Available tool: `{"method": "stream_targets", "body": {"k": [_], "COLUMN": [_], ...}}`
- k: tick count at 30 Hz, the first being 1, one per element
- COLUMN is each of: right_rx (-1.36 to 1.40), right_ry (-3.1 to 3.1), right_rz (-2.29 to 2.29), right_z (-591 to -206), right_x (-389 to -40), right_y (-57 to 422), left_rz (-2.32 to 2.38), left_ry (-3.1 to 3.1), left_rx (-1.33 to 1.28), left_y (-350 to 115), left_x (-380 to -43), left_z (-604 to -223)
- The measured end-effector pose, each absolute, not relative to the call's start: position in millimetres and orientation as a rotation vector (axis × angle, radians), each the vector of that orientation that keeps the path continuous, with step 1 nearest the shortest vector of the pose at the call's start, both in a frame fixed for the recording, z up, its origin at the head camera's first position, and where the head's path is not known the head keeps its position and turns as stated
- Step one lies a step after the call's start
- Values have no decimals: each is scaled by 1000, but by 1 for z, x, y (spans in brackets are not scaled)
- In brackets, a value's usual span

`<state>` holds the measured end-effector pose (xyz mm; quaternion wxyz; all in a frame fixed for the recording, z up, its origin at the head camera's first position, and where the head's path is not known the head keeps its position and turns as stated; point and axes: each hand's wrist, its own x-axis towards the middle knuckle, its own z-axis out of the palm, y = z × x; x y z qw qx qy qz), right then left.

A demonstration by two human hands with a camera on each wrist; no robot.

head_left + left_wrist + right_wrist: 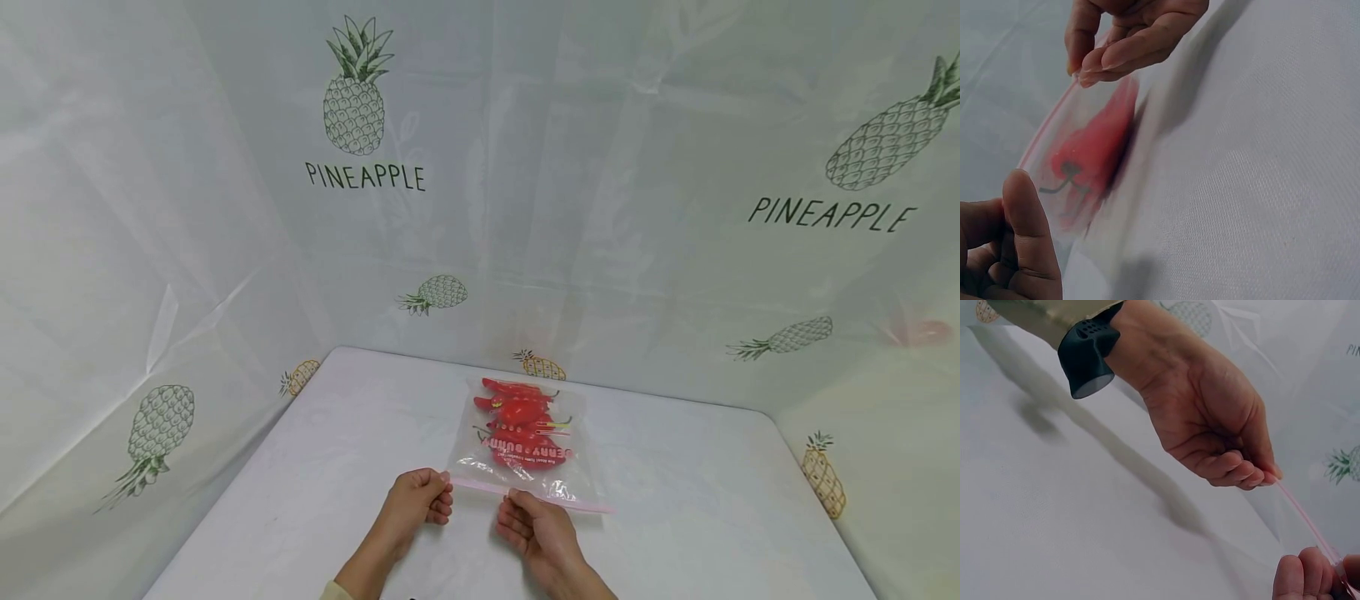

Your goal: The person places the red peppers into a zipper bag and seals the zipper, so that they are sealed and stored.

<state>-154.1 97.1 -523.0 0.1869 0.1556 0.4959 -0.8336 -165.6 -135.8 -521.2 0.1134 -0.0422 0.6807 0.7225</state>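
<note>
A clear zip bag [585, 479] with a pink zip strip lies on the table, its zip edge toward me. Inside are several red peppers [521, 412] with green stems, also visible as a red pepper [1094, 147] through the plastic in the left wrist view. My left hand [416, 504] pinches the left end of the zip edge between thumb and forefinger. Farther right, my right hand [542, 533] pinches the same strip near its middle. The strip [1307, 519] runs taut between the two hands in the right wrist view.
The white table [360, 417] stretches around the bag. White curtains [600, 167] printed with pineapples hang behind and at both sides of it. A dark wrist camera [1088, 356] sits at the left sleeve.
</note>
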Motion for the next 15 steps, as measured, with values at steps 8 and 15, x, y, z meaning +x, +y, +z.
{"method": "stream_targets", "body": {"k": [8, 15], "right_rx": [441, 444], "right_ry": [1383, 1396], "right_rz": [-2345, -2344], "right_z": [-525, -527], "right_x": [-155, -156], "right_y": [101, 105], "left_rz": [2114, 2117], "left_ry": [2004, 2015], "left_rx": [-143, -173], "left_y": [-136, -136], "left_x": [-166, -167], "left_z": [-523, -522]}}
